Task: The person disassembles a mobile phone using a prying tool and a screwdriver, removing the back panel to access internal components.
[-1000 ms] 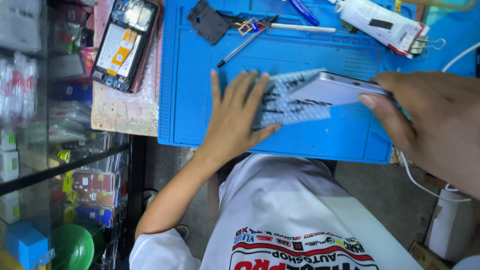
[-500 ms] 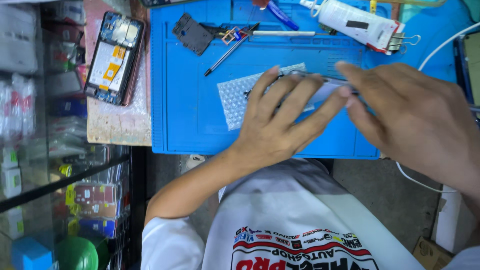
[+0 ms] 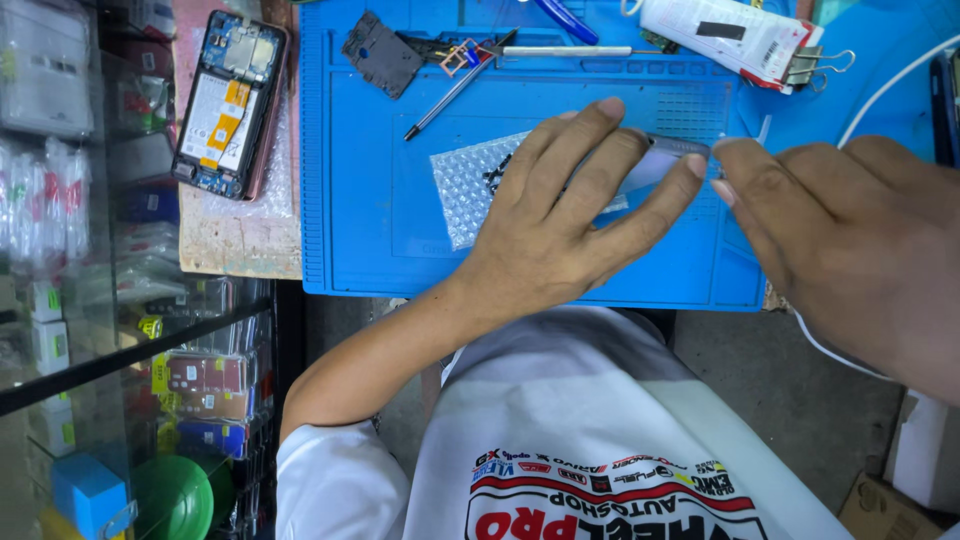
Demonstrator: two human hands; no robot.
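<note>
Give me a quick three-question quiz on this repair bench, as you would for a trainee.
1. True or false: the opened phone lies on the blue mat.
2. What lies under the thin grey panel? A) bubble wrap B) a towel C) a newspaper
3. Which hand covers most of the panel?

Key: 1 false, it lies beside the mat; 2 A; 3 the left hand.

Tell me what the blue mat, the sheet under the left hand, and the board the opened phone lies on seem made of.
Blue mat: likely silicone, matte, with moulded ridges and trays. Sheet under the left hand: clear plastic bubble wrap, dotted with cells. Board under the opened phone: probably wood or plywood, worn and scuffed.
</note>
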